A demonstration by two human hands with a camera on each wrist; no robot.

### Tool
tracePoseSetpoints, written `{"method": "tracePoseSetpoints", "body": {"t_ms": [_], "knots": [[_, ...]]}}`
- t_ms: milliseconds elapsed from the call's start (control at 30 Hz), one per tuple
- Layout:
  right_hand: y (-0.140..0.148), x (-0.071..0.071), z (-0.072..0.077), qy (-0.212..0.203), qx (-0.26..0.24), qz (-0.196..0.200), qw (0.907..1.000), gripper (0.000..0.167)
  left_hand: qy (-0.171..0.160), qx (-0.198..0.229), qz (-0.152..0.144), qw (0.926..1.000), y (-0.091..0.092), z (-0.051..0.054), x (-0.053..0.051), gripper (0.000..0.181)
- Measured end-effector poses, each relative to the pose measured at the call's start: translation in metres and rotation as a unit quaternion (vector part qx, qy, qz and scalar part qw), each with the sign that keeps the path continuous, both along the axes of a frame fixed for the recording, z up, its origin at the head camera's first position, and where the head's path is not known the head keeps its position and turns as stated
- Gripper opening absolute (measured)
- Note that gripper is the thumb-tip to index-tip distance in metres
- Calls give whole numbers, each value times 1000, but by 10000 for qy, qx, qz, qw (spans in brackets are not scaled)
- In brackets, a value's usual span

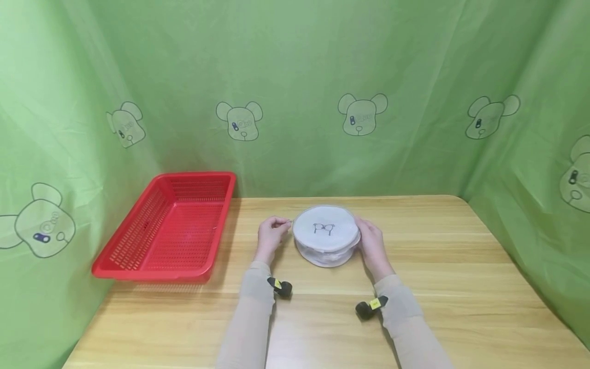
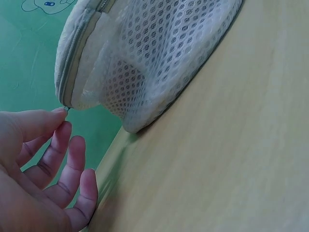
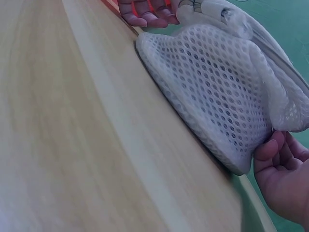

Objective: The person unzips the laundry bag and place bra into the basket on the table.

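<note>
A round white mesh bag [image 1: 322, 229] with a glasses drawing on its flat top stands on the wooden table. At its left edge my left hand [image 1: 271, 237] pinches a small zipper pull [image 2: 66, 109] between thumb and forefinger; the other fingers are loosely bent in the left wrist view. A zipper [image 2: 72, 58] runs round the upper rim. My right hand [image 1: 372, 246] grips the bag's right side, thumb and fingers at the mesh [image 3: 217, 82]; some of its fingertips are hidden behind the bag.
A red perforated plastic basket [image 1: 214, 256] sits at the left of the wooden table [image 1: 438, 307]. Green curtains [image 1: 299, 51] with bear-head prints stand behind the table and on both sides.
</note>
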State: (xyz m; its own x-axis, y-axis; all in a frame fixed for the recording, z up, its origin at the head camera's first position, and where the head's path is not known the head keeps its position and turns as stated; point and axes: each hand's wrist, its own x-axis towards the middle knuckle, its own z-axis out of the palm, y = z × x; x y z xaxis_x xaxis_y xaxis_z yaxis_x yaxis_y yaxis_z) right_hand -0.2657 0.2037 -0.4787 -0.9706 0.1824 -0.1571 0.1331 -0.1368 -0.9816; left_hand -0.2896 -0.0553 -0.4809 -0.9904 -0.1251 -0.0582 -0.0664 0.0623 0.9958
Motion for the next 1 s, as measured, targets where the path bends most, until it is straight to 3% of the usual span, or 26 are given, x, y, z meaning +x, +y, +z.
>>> {"method": "tracePoseSetpoints", "body": {"t_ms": [200, 467, 667, 867, 1000], "knots": [[2, 3, 1, -44, 132, 273, 9995, 56, 7, -5, -60, 10000, 1, 2, 1, 13], [3, 2, 0, -96, 129, 406, 9990, 31, 11, -63, -152, 9999, 1, 0, 1, 13], [5, 2, -1, -136, 165, 505, 9985, 34, 1, -79, -220, 9997, 0, -2, 0, 13], [4, 4, 4, -88, 62, 624, 9980, 21, -51, -96, -257, 9996, 0, -2, -1, 14], [5, 1, -2, -132, -10, 607, 9981, 18, -22, -86, -264, 9996, -1, -2, 0, 15]]}}
